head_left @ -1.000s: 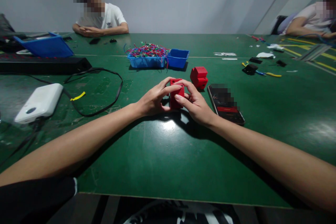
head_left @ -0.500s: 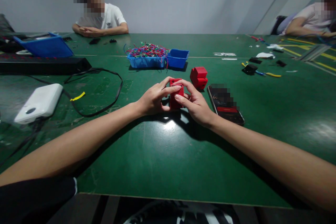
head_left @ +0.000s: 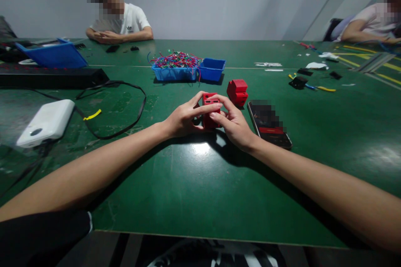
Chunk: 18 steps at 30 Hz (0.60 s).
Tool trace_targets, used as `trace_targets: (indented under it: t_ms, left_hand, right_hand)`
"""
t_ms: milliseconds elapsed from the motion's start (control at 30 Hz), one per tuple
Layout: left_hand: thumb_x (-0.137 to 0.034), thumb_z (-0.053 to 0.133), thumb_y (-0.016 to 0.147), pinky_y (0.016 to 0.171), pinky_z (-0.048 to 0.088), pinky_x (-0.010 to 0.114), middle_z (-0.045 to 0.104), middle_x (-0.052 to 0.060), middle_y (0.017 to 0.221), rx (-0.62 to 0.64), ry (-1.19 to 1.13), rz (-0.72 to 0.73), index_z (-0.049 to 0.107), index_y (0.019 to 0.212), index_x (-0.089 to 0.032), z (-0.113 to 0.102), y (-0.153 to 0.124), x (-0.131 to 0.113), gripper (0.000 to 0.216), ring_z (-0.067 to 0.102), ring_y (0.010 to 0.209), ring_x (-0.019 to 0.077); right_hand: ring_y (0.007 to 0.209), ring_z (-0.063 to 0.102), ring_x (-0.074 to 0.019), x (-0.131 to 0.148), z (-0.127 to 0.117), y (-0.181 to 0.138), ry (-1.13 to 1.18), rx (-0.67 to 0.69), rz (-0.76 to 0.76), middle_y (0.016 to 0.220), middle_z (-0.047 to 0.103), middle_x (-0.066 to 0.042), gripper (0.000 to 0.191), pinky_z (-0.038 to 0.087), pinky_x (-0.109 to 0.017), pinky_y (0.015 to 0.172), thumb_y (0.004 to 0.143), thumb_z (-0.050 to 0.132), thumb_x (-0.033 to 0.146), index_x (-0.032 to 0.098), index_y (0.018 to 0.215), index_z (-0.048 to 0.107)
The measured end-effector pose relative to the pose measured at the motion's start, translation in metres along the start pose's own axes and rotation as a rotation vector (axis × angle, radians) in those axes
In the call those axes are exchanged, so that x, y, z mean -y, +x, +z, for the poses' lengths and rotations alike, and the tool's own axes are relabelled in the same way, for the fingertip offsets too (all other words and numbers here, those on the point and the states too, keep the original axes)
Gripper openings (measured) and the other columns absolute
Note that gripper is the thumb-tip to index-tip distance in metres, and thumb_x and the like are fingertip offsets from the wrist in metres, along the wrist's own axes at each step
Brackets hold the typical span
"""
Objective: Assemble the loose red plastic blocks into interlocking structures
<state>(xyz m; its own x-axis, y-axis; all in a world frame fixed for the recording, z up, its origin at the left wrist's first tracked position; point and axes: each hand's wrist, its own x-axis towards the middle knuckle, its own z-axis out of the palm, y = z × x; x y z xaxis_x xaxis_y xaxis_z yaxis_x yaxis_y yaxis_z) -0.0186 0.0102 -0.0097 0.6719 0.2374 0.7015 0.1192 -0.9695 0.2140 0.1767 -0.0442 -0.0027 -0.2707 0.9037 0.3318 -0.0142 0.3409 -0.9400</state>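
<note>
Between my hands is a small red block-shaped housing (head_left: 211, 124) with dark slots near its top, held upright just over the green table. My left hand (head_left: 184, 116) grips it from the left, its index finger stretched across the front face. From the right, my right hand (head_left: 234, 124) closes on it, with the thumb on the front and the index finger along the upper part. The fingers cover much of the front, and the back is hidden. Just beyond my right hand stands a second red housing (head_left: 237, 92) with a stepped shape.
A phone (head_left: 269, 125) lies right of my right hand. Ahead are a blue bin of wires (head_left: 175, 74) and a smaller blue bin (head_left: 212, 70). At left are a white power bank (head_left: 46, 122), a looped black cable (head_left: 138, 119) and a black power strip (head_left: 53, 78). Two people sit across the table.
The left index finger has slid slightly down and further right across the housing's front, baring the slots. The housing is tilted a little differently; all else has stayed in place.
</note>
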Motion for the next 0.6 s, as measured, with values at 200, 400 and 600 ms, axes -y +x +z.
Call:
trace_targets:
  t_ms: [200,400,600]
  left_hand:
    - [-0.025,0.081,0.08,0.097,0.057,0.04,0.05,0.013,0.139,-0.029,-0.022,0.018,0.044,0.148,-0.033,0.0024,0.0004,0.0021,0.078,0.059,0.126,0.0265]
    - [-0.022,0.083,0.078,0.095,0.057,0.039,0.051,0.016,0.138,-0.042,-0.027,0.036,0.048,0.145,-0.029,0.0011,0.0018,0.0004,0.076,0.06,0.125,0.0273]
    - [-0.025,0.084,0.077,0.094,0.057,0.039,0.053,0.016,0.135,-0.046,0.002,0.045,0.048,0.145,-0.028,0.0008,0.0016,0.0014,0.077,0.061,0.123,0.0273]
  right_hand:
    - [0.107,0.066,-0.0223,0.0022,0.0012,0.0002,0.037,0.007,0.01,0.142,0.053,-0.005,0.04,0.058,-0.044,0.096,0.085,0.067,0.039,0.033,0.123,0.054]
    - [0.105,0.067,-0.0225,0.0013,0.0016,0.0007,0.019,0.002,0.007,0.139,0.055,-0.004,0.04,0.059,-0.044,0.093,0.086,0.066,0.04,0.033,0.123,0.056]
    - [0.1,0.068,-0.0202,0.0002,0.0006,0.0004,0.015,0.002,0.006,0.141,0.054,-0.004,0.041,0.059,-0.041,0.091,0.086,0.066,0.04,0.033,0.125,0.055]
